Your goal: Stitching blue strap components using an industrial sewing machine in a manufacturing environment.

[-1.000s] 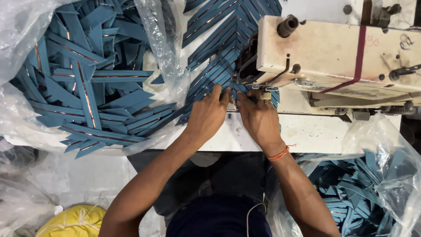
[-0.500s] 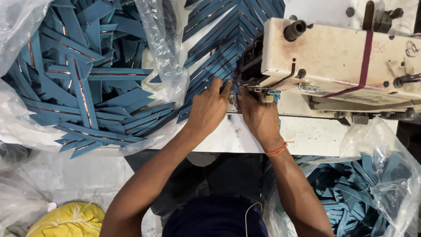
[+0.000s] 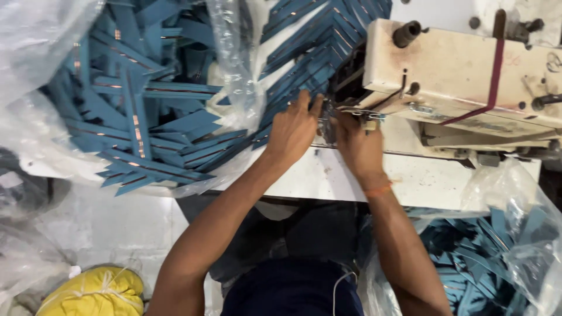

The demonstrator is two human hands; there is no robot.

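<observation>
1. Heap of teal-blue pointed fabric strips [image 3: 140, 117] lies in clear plastic at left.
2. Left hand [image 3: 295, 129] presses flat on a strip by the needle.
3. Right hand [image 3: 357, 146] pinches it beneath the cream sewing machine [image 3: 462, 76].

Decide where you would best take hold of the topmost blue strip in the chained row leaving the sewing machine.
Probably take the blue strip by its free left end, coming from the left: the strips fan out leftward, while the right ends crowd against the sewing machine, where both hands work.
</observation>
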